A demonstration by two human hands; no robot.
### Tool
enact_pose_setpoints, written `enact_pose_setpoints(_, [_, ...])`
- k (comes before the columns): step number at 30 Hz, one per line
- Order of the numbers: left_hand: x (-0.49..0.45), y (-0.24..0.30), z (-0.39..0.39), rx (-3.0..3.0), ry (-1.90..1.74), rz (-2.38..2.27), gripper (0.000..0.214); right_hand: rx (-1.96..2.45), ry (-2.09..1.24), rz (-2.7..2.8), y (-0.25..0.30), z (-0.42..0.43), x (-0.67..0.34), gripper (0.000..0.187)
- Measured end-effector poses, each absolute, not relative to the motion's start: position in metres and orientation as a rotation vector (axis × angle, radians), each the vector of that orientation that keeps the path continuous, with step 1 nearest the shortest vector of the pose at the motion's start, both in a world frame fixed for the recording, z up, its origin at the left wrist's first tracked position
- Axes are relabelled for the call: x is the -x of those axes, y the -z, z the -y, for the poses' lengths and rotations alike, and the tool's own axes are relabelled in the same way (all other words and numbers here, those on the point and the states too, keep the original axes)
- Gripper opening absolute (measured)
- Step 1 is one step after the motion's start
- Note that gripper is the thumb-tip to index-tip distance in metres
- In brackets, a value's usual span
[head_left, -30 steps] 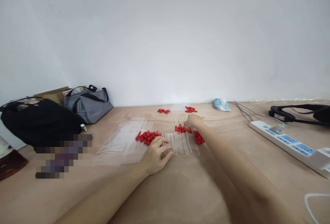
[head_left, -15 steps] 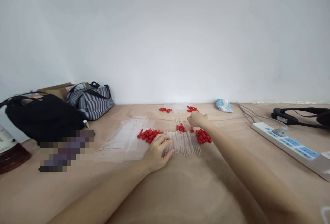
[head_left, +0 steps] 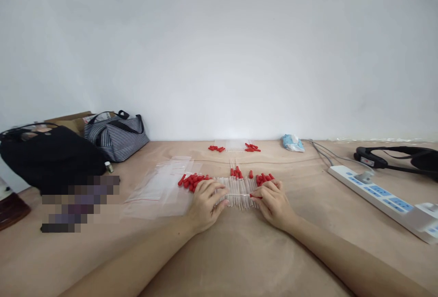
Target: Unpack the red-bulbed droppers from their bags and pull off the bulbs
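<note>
A clear thin glass dropper tube (head_left: 238, 195) lies level between my hands, over a row of loose glass tubes (head_left: 236, 184). My left hand (head_left: 205, 203) is closed at its left end. Pinched in my right hand (head_left: 276, 203) is a red rubber bulb (head_left: 253, 195), at the tube's right end; how far it sits on the glass is hidden by my fingers. Red bulbs are heaped on the left (head_left: 190, 181) and on the right (head_left: 263, 179). Behind the row lie a few droppers with red bulbs (head_left: 236, 172) and a single bulb (head_left: 251, 174).
Clear zip bags (head_left: 153, 187) lie at the left. More red bulbs (head_left: 252, 147) and tubes are near the wall. A power strip (head_left: 376, 192), black headset (head_left: 393, 162) and blue mask (head_left: 293, 143) stand right; a striped bag (head_left: 123, 137) and black bag (head_left: 58, 160) left.
My right hand has come back from beyond the row toward my left hand, now with a red bulb in its fingers. A glass tube now shows between both hands.
</note>
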State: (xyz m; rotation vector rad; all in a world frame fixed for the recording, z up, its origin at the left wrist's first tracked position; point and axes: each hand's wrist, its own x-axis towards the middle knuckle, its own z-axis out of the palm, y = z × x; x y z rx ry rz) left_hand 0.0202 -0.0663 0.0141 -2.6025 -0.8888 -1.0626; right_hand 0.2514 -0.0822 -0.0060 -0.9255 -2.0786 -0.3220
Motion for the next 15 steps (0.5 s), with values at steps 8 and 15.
enact_pose_setpoints(8, [-0.024, -0.014, 0.069, 2.561, 0.995, 0.789, 0.020, 0.865, 0.367, 2.108, 0.004, 0.088, -0.238, 0.014])
enact_pose_setpoints(15, [-0.022, -0.014, 0.072, 2.579, 0.961, 0.806, 0.023, 0.918, 0.439, 2.093, 0.006, 0.089, -0.240, 0.014])
